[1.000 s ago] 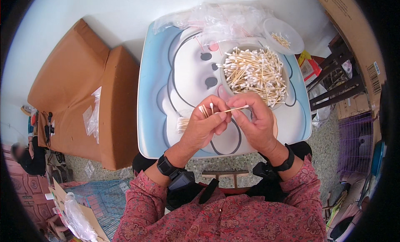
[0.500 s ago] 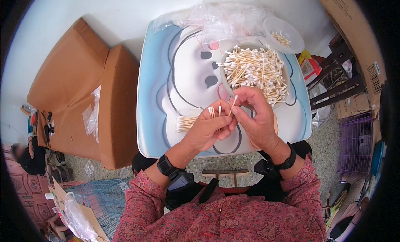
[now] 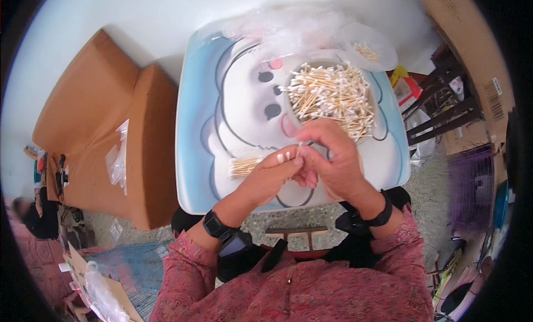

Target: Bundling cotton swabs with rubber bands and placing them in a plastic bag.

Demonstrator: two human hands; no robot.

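Above the near part of a cartoon-printed table (image 3: 194, 128), my left hand (image 3: 277, 172) is closed around a few cotton swabs (image 3: 283, 156) whose white tips stick up past the fingers. My right hand (image 3: 336, 161) meets it, thumb and forefinger pinched on a single cotton swab (image 3: 300, 146), largely hidden by the fingers. A neat bundle of cotton swabs (image 3: 242, 168) lies on the table just left of my left hand. Beyond my right hand, a round bowl (image 3: 288, 108) is heaped with loose cotton swabs (image 3: 333, 94).
Clear plastic bags (image 3: 288, 28) lie along the table's far edge. A translucent shallow container (image 3: 387, 51) with several swabs sits at the far right. A brown sofa (image 3: 105, 122) stands left, a dark wooden chair (image 3: 444, 117) and cardboard box (image 3: 483, 72) right. Another person (image 3: 41, 216) is at far left.
The view has shifted slightly, so the table appears farther left. My hands have drawn closer together, and the right fingers now cover more of the pinched swab.
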